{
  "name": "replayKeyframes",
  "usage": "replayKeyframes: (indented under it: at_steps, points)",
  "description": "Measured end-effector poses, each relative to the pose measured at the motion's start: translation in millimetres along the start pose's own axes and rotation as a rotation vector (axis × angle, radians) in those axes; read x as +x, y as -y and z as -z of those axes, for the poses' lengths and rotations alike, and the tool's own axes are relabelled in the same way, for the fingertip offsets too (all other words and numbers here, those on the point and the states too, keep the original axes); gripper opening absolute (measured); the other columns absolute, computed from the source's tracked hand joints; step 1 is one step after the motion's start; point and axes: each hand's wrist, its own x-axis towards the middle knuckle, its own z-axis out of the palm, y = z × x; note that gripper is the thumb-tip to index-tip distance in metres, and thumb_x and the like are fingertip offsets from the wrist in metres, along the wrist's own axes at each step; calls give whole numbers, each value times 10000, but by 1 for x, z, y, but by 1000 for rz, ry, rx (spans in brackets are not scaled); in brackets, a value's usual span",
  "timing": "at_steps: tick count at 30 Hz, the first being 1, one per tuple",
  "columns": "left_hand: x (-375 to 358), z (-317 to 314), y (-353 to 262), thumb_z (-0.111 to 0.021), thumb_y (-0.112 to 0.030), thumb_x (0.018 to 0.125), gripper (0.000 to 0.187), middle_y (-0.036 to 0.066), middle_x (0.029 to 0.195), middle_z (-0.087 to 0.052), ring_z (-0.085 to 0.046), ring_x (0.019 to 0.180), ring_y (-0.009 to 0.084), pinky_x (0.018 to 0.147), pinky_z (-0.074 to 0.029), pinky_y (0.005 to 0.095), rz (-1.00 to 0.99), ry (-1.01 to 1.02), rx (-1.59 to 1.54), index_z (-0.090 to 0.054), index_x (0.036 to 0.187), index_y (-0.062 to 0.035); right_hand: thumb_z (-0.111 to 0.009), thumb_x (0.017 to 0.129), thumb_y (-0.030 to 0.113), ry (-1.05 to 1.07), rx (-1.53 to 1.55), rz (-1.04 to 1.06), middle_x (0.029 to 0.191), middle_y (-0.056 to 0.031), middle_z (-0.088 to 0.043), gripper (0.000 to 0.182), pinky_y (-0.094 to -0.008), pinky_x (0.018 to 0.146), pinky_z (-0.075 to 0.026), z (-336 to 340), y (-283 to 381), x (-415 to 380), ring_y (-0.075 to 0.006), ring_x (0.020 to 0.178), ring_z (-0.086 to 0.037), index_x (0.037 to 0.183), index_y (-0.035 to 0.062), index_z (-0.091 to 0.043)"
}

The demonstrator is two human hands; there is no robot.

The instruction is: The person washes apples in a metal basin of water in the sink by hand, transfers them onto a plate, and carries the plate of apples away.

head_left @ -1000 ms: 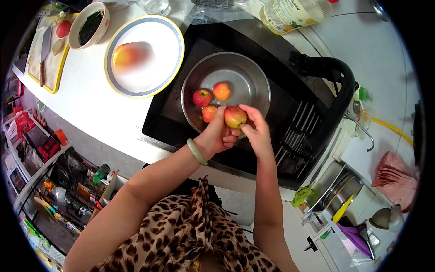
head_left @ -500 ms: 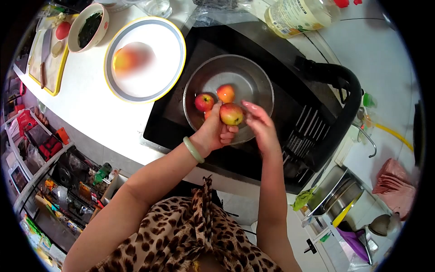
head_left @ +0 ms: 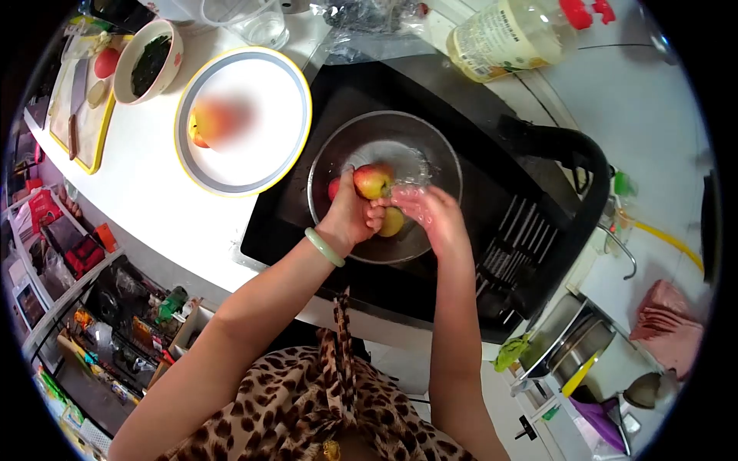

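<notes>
My left hand [head_left: 355,217], a pale green bangle on its wrist, is closed around a red-and-yellow apple [head_left: 372,181]. It holds the fruit over the steel basin [head_left: 447,238], which has water in it. My right hand [head_left: 433,217] is wet, with its fingers stretched out close to that apple, and nothing shows in its grasp. Below the held fruit lies a yellowish apple [head_left: 392,223] in the basin. A red apple [head_left: 333,188] is partly hidden behind my left hand.
Left of the basin stands a white plate [head_left: 269,131] with a partly blurred apple [head_left: 201,129]. Further left are a bowl of dark greens [head_left: 171,75] and a cutting board [head_left: 96,138] with a knife [head_left: 74,115]. A bottle [head_left: 503,42] and a black faucet-like handle [head_left: 588,154] are at the right.
The apple in my left hand has moved up and left and turned. My right hand has shifted slightly down and left. Water is now splashing in the basin, and the view has shifted a little.
</notes>
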Motion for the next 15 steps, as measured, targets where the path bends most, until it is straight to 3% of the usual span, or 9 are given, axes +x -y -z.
replayKeyframes:
  at_steps: [3,7,10,11,12,14,15]
  points:
    - [3,-13,15,-208,-753,872,657,27,690,-485,-318,461,95,416,-224,216,71,47,16,-490,1001,-174,-424,909,-43,-34,-267,337,1136,-92,-647,266,-272,939,-437,5,3,-36,-155,1079,-588,1091,-25,-617]
    - [-6,-23,27,-287,-772,851,677,0,701,-476,-326,471,79,416,-249,205,105,61,72,-509,969,-144,-459,927,-23,-158,-318,521,1234,-100,-597,293,-281,983,-411,0,-8,-36,-167,1136,-554,1191,-7,-584]
    - [-10,-24,35,-299,-748,871,653,1,721,-538,-422,497,86,450,-290,208,68,85,177,-527,964,-142,-523,942,68,-34,-204,410,1344,-101,-501,327,-286,986,-406,-18,-13,-33,-177,1213,-490,1265,26,-544]
    - [-8,-12,36,-331,-660,925,580,32,925,-621,-592,738,128,605,-433,238,49,203,269,-533,1093,-144,-542,943,115,-59,-429,562,1355,-99,-480,322,-289,963,-420,-24,-13,-29,-167,1195,-488,1255,36,-553]
    - [-13,-19,40,-343,-622,941,546,38,1002,-609,-586,841,146,686,-446,267,-2,169,323,-519,1143,-145,-535,953,148,-126,-568,636,1274,-90,-545,280,-284,932,-435,-24,-17,-23,-158,1113,-531,1202,31,-582]
    - [-28,-39,50,-366,-545,974,495,49,1155,-586,-573,1048,180,846,-473,327,-105,103,426,-489,1243,-148,-513,965,180,-254,-191,423,1150,-75,-614,247,-279,894,-448,-27,-24,-23,-154,1018,-566,1118,21,-624]
    - [-30,-33,54,-447,-428,986,434,61,1274,-517,-495,1185,196,986,-424,391,-124,127,392,-436,1320,-150,-474,980,208,-303,-63,389,1038,-68,-652,272,-276,877,-452,-23,-33,-22,-153,956,-586,1036,10,-651]
